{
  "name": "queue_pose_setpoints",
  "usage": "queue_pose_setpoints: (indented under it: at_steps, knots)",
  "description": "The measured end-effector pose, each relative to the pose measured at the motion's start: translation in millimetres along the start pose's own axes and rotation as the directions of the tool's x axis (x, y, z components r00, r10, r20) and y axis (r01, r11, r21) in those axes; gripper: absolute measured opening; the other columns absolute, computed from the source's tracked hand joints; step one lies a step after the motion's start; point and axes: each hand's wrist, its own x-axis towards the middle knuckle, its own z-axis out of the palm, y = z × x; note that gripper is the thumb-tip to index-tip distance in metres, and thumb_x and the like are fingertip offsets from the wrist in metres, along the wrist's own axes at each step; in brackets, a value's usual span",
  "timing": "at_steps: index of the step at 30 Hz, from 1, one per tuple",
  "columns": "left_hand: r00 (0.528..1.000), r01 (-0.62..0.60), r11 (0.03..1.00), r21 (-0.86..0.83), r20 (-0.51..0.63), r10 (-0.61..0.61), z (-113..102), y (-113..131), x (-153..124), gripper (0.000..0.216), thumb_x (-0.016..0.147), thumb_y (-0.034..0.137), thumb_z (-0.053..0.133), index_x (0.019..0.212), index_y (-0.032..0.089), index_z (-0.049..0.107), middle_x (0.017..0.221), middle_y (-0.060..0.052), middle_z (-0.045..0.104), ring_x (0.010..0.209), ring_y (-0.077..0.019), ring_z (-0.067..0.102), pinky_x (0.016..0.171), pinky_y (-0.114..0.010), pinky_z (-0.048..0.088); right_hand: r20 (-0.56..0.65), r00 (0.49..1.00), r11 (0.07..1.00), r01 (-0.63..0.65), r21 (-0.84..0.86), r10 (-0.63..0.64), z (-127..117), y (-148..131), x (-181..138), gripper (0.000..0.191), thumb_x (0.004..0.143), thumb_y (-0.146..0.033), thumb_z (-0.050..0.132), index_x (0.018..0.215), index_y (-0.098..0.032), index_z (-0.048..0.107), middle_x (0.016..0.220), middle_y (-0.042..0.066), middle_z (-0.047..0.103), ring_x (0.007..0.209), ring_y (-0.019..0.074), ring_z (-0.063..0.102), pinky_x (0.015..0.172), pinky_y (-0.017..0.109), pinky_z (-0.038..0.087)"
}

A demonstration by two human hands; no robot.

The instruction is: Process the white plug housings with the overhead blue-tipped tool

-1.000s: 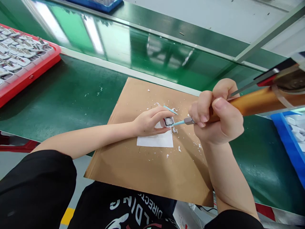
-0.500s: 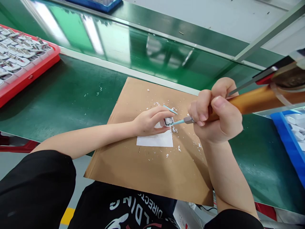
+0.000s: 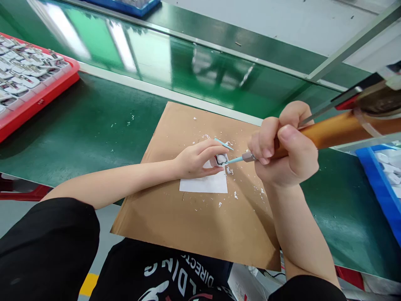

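Note:
My left hand [image 3: 199, 159] is closed around a small white plastic housing [image 3: 222, 159], fingers on its far side and thumb on its near side. A rounded white part with a dark edge shows inside the housing's open end. My right hand [image 3: 283, 144] grips a glue gun with an orange-brown tube [image 3: 332, 129] and a metal lever. Its light-blue nozzle [image 3: 234, 160] points left, with the tip at the housing's near right edge. Beneath my left hand lies a white paper sheet [image 3: 203, 186]. A light-blue pointed piece [image 3: 224, 144] lies just beyond my left fingers.
A brown cardboard sheet [image 3: 194, 230] with scattered white scraps covers part of the green bench [image 3: 103, 129]. At left stands a red tray [image 3: 67, 79] of several white parts. A blue bin [image 3: 372, 179] with white pieces is at right. A metal rail [image 3: 131, 82] runs behind.
The nozzle tip has shifted very slightly at the edge of the housing. Both hands keep the same grip and almost the same place.

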Motion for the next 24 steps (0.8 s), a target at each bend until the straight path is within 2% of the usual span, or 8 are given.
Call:
queue_pose_setpoints:
  at_steps: [8,13,16,18,20,21,24]
  knots:
    - [0.995,0.052,0.999,0.007,0.081,-0.053,-0.6,0.8,-1.6,0.036,0.088,0.020,0.059,0.120,0.021,0.043,0.098,-0.004,0.061,0.090,-0.0138,0.063,0.072,-0.025,0.055,0.034,0.999,1.000,0.012,0.011,-0.013,-2.6,0.3,0.0,0.026,0.073,-0.027,0.071,0.067,-0.022,0.046,0.040,-0.009,0.046,0.029,0.0048,0.029,0.032,0.022,0.023]
    - [0.969,0.146,0.989,-0.030,0.204,-0.137,-0.9,0.3,-4.6,0.032,0.087,0.015,0.055,0.117,0.020,0.046,0.099,-0.004,0.061,0.082,-0.0131,0.062,0.074,-0.027,0.053,0.001,1.000,1.000,-0.010,-0.006,0.010,-0.7,-0.4,-1.8,0.026,0.073,-0.027,0.071,0.068,-0.022,0.046,0.042,-0.009,0.045,0.030,0.0046,0.030,0.032,0.021,0.024]
    - [0.959,0.188,0.981,-0.039,0.222,-0.175,-2.9,0.8,-6.3,0.035,0.084,0.013,0.056,0.117,0.020,0.047,0.099,-0.004,0.061,0.086,-0.0139,0.060,0.076,-0.027,0.053,-0.039,0.999,1.000,-0.016,-0.016,0.016,-1.0,1.3,-3.4,0.027,0.073,-0.027,0.071,0.069,-0.023,0.045,0.042,-0.009,0.042,0.031,0.0054,0.031,0.032,0.022,0.024]
    - [0.940,0.276,0.960,-0.044,0.219,-0.261,-5.1,0.3,-5.8,0.037,0.082,0.013,0.059,0.117,0.020,0.049,0.100,-0.004,0.060,0.091,-0.0146,0.059,0.078,-0.027,0.053,-0.047,0.999,1.000,-0.018,-0.020,0.017,-1.4,2.6,-4.5,0.027,0.074,-0.029,0.071,0.069,-0.023,0.045,0.043,-0.009,0.041,0.032,0.0062,0.032,0.032,0.023,0.023]
    - [0.890,0.435,0.899,-0.049,0.177,-0.421,-6.9,-3.8,-2.1,0.037,0.079,0.016,0.064,0.113,0.019,0.050,0.103,-0.005,0.059,0.095,-0.0147,0.059,0.076,-0.024,0.053,-0.053,0.998,1.000,-0.024,-0.010,0.023,-1.1,3.3,-5.9,0.027,0.074,-0.031,0.070,0.070,-0.023,0.045,0.044,-0.009,0.042,0.033,0.0066,0.031,0.032,0.023,0.022]
    - [0.844,0.529,0.846,-0.060,0.137,-0.518,-7.4,-8.2,1.6,0.038,0.078,0.017,0.065,0.113,0.019,0.050,0.105,-0.005,0.058,0.094,-0.0142,0.059,0.075,-0.023,0.053,-0.054,0.998,1.000,-0.030,0.001,0.030,-0.6,3.3,-6.7,0.026,0.073,-0.031,0.070,0.070,-0.023,0.045,0.044,-0.009,0.042,0.033,0.0066,0.031,0.032,0.023,0.021]
    - [0.656,0.752,0.650,-0.110,0.027,-0.754,-5.9,-35.0,20.6,0.043,0.079,0.020,0.064,0.117,0.020,0.045,0.104,-0.004,0.058,0.083,-0.0109,0.060,0.069,-0.021,0.051,-0.045,0.997,0.997,-0.062,0.041,0.064,1.9,2.3,-9.3,0.023,0.072,-0.029,0.067,0.069,-0.024,0.045,0.044,-0.009,0.041,0.034,0.0065,0.027,0.033,0.022,0.019]
